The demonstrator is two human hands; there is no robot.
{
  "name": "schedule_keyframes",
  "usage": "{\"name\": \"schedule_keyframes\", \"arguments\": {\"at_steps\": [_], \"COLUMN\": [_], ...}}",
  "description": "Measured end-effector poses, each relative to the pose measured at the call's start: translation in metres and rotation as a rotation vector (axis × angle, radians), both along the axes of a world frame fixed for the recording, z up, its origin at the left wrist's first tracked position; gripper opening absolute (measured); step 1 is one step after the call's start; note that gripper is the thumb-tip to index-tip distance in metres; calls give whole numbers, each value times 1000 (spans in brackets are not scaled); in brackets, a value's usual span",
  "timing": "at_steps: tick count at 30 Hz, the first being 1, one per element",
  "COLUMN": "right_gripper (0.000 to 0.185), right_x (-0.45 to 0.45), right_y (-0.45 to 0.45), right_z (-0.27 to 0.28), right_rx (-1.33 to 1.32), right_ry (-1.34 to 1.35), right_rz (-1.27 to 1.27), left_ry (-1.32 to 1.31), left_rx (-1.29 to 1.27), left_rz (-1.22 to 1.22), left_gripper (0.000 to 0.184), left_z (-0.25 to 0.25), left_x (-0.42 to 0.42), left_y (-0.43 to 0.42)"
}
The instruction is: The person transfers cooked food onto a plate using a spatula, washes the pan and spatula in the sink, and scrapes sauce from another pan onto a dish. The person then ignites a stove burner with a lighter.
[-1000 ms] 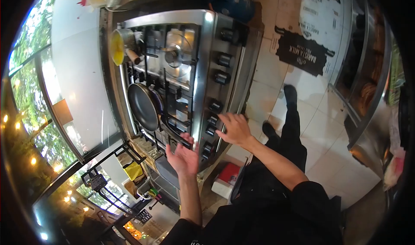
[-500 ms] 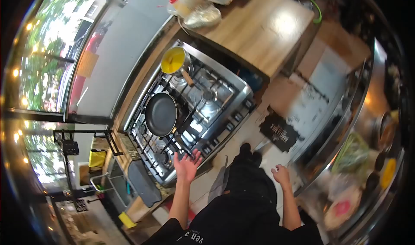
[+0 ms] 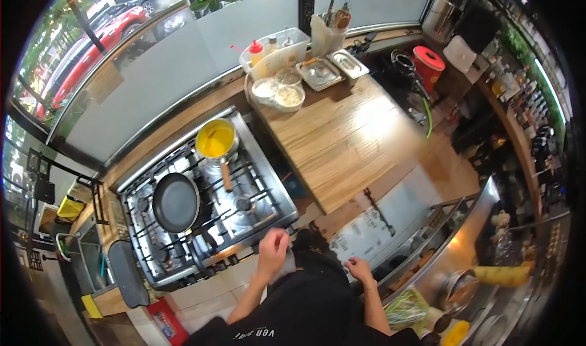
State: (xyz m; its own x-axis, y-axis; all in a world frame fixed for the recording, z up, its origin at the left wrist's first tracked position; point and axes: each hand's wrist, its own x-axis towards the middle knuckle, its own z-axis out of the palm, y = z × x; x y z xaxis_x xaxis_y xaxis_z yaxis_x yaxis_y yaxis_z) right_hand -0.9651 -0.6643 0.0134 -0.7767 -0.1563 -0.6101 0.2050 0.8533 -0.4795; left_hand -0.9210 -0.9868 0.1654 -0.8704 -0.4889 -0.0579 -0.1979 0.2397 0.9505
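My left hand (image 3: 273,252) is raised at the front edge of the gas stove (image 3: 282,216), its fingers curled in and nothing visible in it. On the stove, a black frying pan (image 3: 176,202) sits on the left grates with its handle toward me. Behind it to the right stands a saucepan (image 3: 218,140) with yellow contents and a wooden handle. My right hand (image 3: 360,270) hangs to the right of my body, empty, fingers loosely bent and the thumb apart. It touches neither the stove nor the steel counter beside it.
Right of the stove is a wooden worktop (image 3: 329,144) with bowls (image 3: 289,97), a squeeze bottle (image 3: 256,52) and metal trays (image 3: 320,73). A steel counter (image 3: 458,242) with food runs along my right. A sink (image 3: 94,260) lies at the left.
My view has swung to the right, bringing more of the worktop into sight. My left hand has gone from open, palm up, to curled fingers. The pans stay on the stove.
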Motion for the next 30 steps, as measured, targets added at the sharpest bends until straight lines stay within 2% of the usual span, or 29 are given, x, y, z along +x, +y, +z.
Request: {"name": "schedule_keyframes", "arguments": {"at_steps": [1,2,3,5,6,7,10,12,13,16,18,20,24,26,28,30], "right_gripper": [44,44,44,43,41,41,30,25,24,20,18,16,13,13,10,8], "right_x": [-17,-34,-50,-81,-101,-121,-177,-222,-242,-338,-411,-483,-619,-674,-709,-723], "right_y": [9,18,30,58,68,78,104,113,125,130,119,102,11,-54,-126,-187], "right_z": [7,13,19,21,20,19,19,17,20,44,69,88,155,169,179,175], "right_rx": [16,-6,-29,-38,-67,-71,-245,-277,-251,-303,-296,-408,-623,-760,-805,-801], "right_ry": [12,12,8,108,202,211,195,212,236,280,452,497,580,624,709,821], "right_rz": [-1,-72,-142,-163,-186,-178,-531,-563,-514,-449,-249,-166,22,168,357,525], "left_ry": [12,120,19,67,47,177,50,-114,-202,-327,-267,-290,-324,-351,-343,-318], "left_rx": [-146,-169,-285,-296,-309,-459,-451,-587,-539,-553,-658,-621,-590,-544,-496,-268], "left_rz": [-65,-155,-267,-398,-384,-311,-88,72,31,179,212,272,339,378,483,521], "left_gripper": [16,19,19,21,21,22,25,38,41,44,47,45,37,33,30,29], "left_z": [7,6,19,20,30,18,14,-3,-12,-35,-46,-45,7,46,60,61], "left_x": [-50,-102,-150,-251,-304,-360,-509,-578,-602,-636,-643,-639,-593,-551,-511,-477], "left_y": [-2,-6,-8,-16,-18,-25,-54,-78,-92,-102,-106,-108,-119,-102,-75,-38]}}
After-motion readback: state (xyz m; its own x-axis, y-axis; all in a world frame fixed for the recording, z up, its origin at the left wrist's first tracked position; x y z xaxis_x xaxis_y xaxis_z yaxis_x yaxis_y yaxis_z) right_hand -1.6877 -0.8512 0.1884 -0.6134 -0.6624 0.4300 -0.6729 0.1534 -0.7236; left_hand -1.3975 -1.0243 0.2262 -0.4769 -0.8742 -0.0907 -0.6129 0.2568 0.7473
